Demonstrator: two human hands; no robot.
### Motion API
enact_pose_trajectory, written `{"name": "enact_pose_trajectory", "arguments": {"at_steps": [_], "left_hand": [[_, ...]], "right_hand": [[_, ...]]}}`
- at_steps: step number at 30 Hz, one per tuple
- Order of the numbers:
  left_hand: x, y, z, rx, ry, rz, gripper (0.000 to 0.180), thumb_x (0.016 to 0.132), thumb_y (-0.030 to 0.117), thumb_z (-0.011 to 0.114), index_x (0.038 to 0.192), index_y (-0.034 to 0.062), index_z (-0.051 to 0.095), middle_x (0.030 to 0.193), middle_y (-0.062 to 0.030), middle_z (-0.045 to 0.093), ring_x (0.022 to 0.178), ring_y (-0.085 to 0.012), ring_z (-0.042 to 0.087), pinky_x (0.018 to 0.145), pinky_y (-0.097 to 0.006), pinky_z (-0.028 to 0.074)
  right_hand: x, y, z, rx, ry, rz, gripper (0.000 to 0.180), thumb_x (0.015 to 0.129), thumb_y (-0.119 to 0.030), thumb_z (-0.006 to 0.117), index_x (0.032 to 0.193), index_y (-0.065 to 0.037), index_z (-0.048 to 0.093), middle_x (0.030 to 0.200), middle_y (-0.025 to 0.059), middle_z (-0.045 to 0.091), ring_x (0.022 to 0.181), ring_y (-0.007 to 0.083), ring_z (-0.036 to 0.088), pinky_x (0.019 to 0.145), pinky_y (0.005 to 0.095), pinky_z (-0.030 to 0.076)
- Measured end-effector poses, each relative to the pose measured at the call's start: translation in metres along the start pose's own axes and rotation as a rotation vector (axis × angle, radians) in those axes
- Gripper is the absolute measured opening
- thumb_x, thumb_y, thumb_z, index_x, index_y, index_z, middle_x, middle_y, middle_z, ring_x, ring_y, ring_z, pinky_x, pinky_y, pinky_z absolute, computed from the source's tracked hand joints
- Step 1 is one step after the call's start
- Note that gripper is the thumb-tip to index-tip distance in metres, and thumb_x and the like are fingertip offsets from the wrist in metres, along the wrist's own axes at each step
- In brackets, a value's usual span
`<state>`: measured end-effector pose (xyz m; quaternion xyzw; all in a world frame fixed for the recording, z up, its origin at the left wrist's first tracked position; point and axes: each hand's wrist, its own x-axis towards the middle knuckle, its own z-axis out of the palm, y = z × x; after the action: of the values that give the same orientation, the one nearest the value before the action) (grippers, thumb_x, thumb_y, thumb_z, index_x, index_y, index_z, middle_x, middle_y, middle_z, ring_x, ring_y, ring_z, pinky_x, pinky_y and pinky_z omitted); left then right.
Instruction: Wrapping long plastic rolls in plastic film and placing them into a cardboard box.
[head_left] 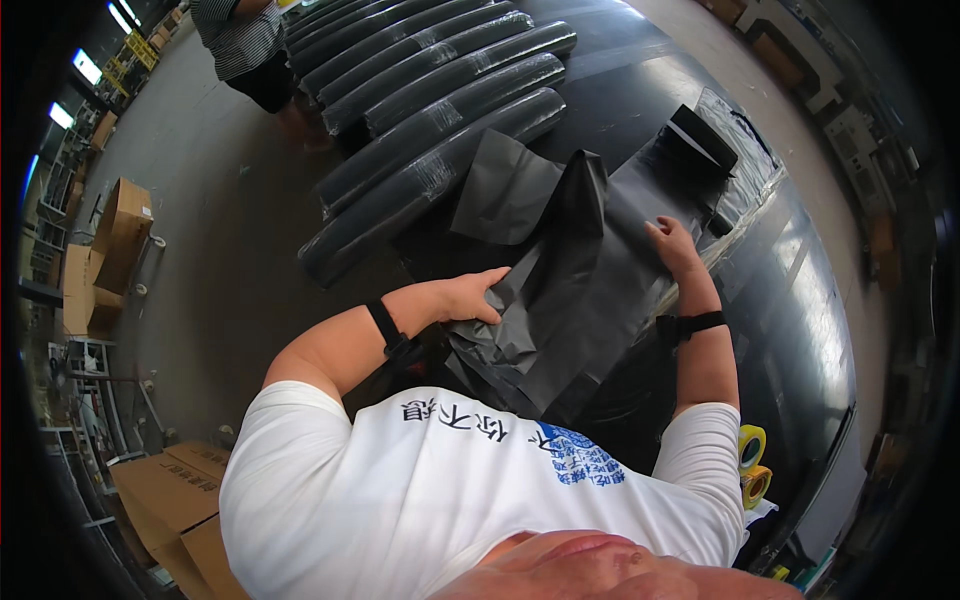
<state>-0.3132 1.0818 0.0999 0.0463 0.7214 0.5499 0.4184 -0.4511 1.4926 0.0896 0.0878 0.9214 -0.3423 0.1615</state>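
Observation:
A loose dark plastic sheet (570,290) spreads across the table before me, creased and bunched at its near left side. My left hand (472,298) is closed round that crumpled left edge, thumb and fingers on either side of a fold. Over the sheet's right edge is my right hand (676,247), its fingers bent but apart, touching the surface with nothing visible between them. A folded-over flap (507,188) of dark sheet lies beyond my left hand. Farther right, a short black roll (697,142) sits at the far end of the sheet.
Several long black wrapped rolls (440,160) lie side by side at the far left. Clear film (765,190) covers part of the right side. Tape rolls (752,448) are by my right elbow. Cardboard boxes (122,228) stand on the left floor; a person (243,45) is beyond.

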Motion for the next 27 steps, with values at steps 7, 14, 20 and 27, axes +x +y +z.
{"name": "enact_pose_trajectory", "arguments": {"at_steps": [7,14,20,27], "left_hand": [[0.000,0.008,-0.007,0.609,-0.039,0.115,0.060,0.082,0.031,0.070,0.132,0.0000,0.055,0.127,-0.0206,0.057,0.118,-0.0344,0.055,0.099,-0.040,0.044],[0.010,0.042,-0.034,0.527,0.216,-0.087,0.075,0.079,0.044,0.074,0.127,-0.0101,0.053,0.125,-0.0250,0.058,0.115,-0.0302,0.058,0.096,-0.039,0.047],[0.084,0.085,-0.092,-0.583,0.036,-0.146,0.049,0.086,0.050,0.067,0.100,0.0039,0.068,0.103,-0.0109,0.069,0.096,-0.0243,0.065,0.083,-0.040,0.052],[0.072,0.208,-0.064,-0.547,-0.421,0.256,0.027,0.088,0.023,0.067,0.104,0.0024,0.066,0.097,-0.0094,0.070,0.084,-0.0217,0.068,0.075,-0.035,0.055]], "right_hand": [[-0.055,-0.100,0.091,0.153,-0.257,0.145,0.090,0.086,-0.046,0.068,0.153,-0.008,0.021,0.133,0.0171,0.048,0.109,0.0274,0.059,0.085,0.0434,0.052],[-0.117,-0.125,0.147,-0.539,-0.180,-0.124,0.088,0.086,-0.057,0.058,0.149,-0.003,0.030,0.144,0.0243,0.037,0.128,0.0436,0.040,0.108,0.0435,0.034],[-0.177,-0.140,0.176,-0.337,-0.323,-0.334,0.089,0.083,-0.057,0.063,0.153,-0.016,0.026,0.155,0.0278,0.018,0.141,0.0491,0.021,0.114,0.0485,0.028],[-0.212,-0.158,0.193,1.019,-0.044,0.068,0.072,0.086,-0.034,0.068,0.143,-0.004,0.037,0.150,0.0173,0.032,0.134,0.0342,0.039,0.112,0.0459,0.032]]}}
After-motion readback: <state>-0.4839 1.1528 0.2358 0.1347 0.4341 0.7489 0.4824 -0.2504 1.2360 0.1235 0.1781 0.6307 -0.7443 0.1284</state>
